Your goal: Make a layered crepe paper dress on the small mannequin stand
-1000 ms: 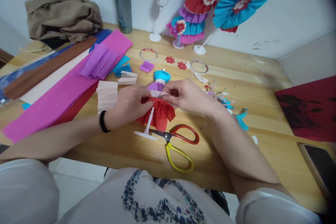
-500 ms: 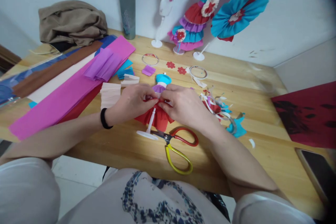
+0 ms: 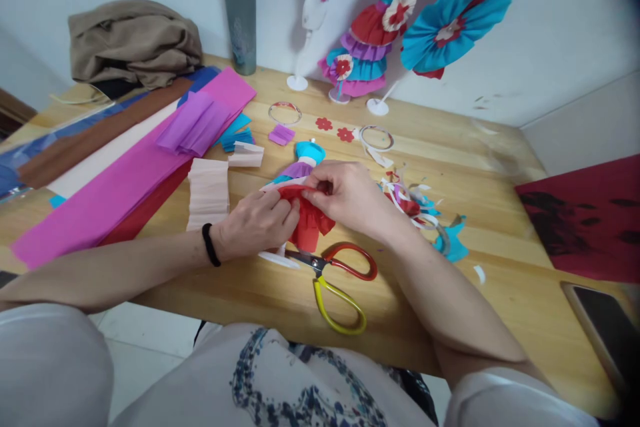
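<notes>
A small dress form (image 3: 309, 154) lies on the table, dressed in blue, white and purple crepe paper, its white base (image 3: 280, 259) toward me. Gathered red crepe paper (image 3: 306, 227) lies over its lower part. My left hand (image 3: 260, 220), with a black band at the wrist, grips the red paper from the left, fingers curled. From the right, my right hand (image 3: 345, 197) pinches the same paper's upper edge between thumb and fingertips. Scissors (image 3: 317, 265) with one red and one yellow handle lie just below, blades partly under the paper and base.
Crepe paper strips (image 3: 130, 177) and a cream piece (image 3: 209, 192) lie left. Paper scraps (image 3: 415, 207) and a phone (image 3: 600, 327) are at right. Along the wall stand a tall bottle (image 3: 239, 20) and several decorated forms (image 3: 367, 47). Red paper flowers (image 3: 345, 134) lie mid-table.
My left hand has moved down and left, away from the form's waist. The red paper has shifted and bunched between my hands, showing blue and white layers above it.
</notes>
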Motion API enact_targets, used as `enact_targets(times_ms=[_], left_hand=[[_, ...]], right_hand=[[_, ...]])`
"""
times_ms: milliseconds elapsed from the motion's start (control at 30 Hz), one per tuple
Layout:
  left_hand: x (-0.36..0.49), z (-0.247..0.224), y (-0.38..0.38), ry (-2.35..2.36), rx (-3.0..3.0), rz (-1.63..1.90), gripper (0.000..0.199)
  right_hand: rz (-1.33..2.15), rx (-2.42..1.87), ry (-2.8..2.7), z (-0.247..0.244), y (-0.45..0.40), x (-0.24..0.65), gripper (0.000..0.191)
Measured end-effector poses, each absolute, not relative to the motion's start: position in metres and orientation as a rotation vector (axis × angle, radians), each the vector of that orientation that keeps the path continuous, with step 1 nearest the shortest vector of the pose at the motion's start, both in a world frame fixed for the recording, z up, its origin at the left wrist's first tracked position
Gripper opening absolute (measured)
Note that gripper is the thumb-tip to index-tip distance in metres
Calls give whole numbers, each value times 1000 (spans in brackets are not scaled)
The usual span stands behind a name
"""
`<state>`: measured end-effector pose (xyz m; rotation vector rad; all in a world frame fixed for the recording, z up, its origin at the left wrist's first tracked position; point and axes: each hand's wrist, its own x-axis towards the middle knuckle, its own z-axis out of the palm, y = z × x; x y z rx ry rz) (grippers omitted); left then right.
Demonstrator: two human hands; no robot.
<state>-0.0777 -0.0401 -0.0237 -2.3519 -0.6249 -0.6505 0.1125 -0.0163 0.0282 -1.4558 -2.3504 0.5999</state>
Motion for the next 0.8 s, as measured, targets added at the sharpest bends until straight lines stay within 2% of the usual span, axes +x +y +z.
enact_targets(times_ms=[133, 500, 800], left_hand=[[-74, -23, -38, -671, -2293, -703, 10], [-74, -30, -39, -591, -2392, -731, 20], [-65, -25, -33, -585, -2332, -796, 20]], right_hand=[[599, -1464, -2365, 29, -17, 111, 16], [493, -1559, -2348, 23, -9, 113, 13], [392, -1597, -2251, 25, -4, 120, 12]])
